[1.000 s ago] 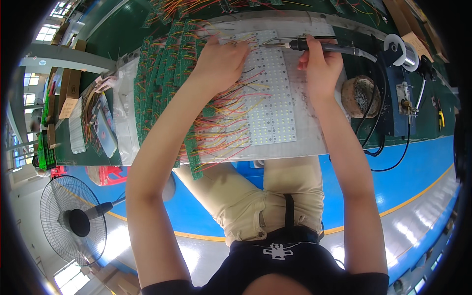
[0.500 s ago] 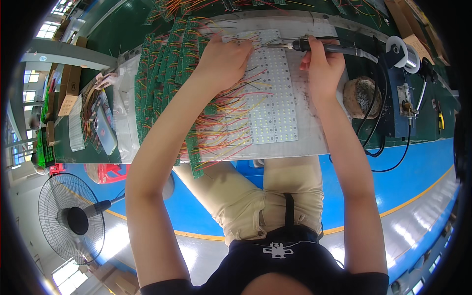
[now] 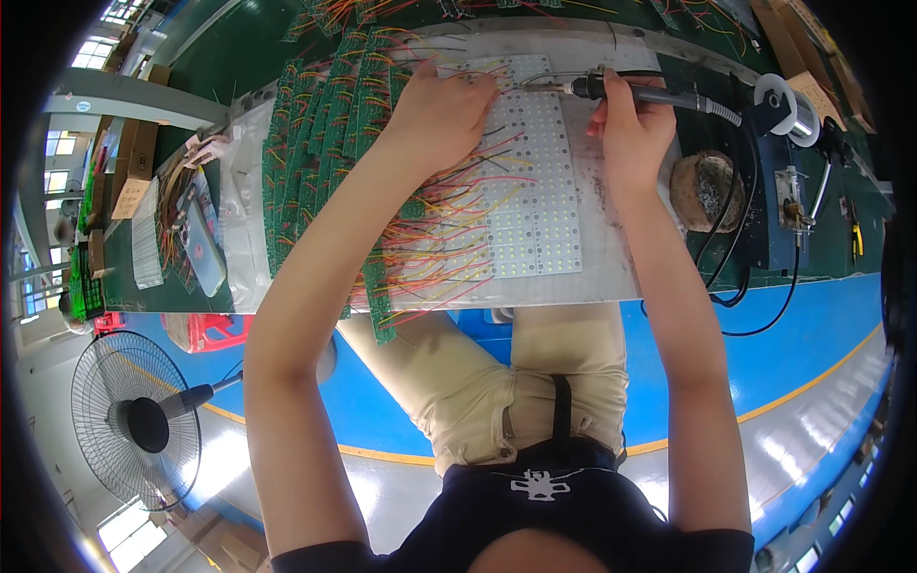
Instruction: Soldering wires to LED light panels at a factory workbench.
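Note:
My right hand (image 3: 638, 129) grips a soldering iron (image 3: 659, 94) by its dark handle, its tip pointing left over the upper part of a white LED panel (image 3: 535, 220). Close to that tip, my left hand (image 3: 441, 116) is closed, fingers pressed together at the panel's upper left; what is between them is hidden. Red, yellow and black wires (image 3: 458, 250) fan over the panel from narrow green circuit boards (image 3: 379, 286). More of these green boards (image 3: 304, 167) lie in overlapping rows beneath and left of my left forearm.
Right of the panel stand a round tip-cleaning pot (image 3: 690, 196), a solder spool (image 3: 791, 113) on a stand, and black cables. A phone (image 3: 202, 250) lies at the table's left. Yellow-handled pliers (image 3: 858, 239) lie far right. A fan (image 3: 148, 425) stands at lower left.
My left hand and the soldering iron in my right hand have shifted very slightly to the right. Both grips look the same, and the boards lie as before.

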The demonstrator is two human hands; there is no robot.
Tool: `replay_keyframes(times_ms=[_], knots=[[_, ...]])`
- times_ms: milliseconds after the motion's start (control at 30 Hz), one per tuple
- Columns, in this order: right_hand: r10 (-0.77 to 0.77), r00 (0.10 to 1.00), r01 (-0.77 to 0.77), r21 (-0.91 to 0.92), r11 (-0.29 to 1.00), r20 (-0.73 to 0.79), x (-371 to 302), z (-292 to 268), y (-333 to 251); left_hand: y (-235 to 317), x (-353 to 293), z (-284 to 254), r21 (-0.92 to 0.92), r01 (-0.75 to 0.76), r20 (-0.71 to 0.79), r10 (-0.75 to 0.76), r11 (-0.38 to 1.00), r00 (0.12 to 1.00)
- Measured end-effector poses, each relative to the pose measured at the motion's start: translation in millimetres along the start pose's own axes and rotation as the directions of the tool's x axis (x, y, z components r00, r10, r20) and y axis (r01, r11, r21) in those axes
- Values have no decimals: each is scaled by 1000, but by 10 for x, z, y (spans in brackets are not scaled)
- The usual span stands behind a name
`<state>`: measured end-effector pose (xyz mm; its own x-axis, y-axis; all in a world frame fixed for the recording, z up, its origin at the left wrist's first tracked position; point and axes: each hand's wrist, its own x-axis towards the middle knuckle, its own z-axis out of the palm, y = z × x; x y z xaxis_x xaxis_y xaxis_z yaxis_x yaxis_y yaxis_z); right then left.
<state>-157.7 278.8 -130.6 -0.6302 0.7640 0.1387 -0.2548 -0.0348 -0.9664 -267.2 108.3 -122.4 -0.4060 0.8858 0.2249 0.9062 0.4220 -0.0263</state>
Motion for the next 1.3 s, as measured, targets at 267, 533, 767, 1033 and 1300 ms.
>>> replay_keyframes(times_ms=[267,533,767,1033,1300], knots=[[-22,1000,22,-10,1000,18,-15,4,-24,15,13,-4,2,8,19,-8,1000,1000],[-31,999,31,17,999,-5,-13,16,-43,15,12,5,1,2,4,-2,1000,1000],[-22,1000,22,31,999,-1,-6,8,-33,26,17,4,0,7,5,-7,1000,1000],[-21,1000,21,78,997,2,11,6,-19,32,10,-27,15,25,-16,-25,1000,1000],[28,999,-25,99,995,-28,-8,14,-70,-197,-174,-381,-453,-37,-330,-129,891,935]])
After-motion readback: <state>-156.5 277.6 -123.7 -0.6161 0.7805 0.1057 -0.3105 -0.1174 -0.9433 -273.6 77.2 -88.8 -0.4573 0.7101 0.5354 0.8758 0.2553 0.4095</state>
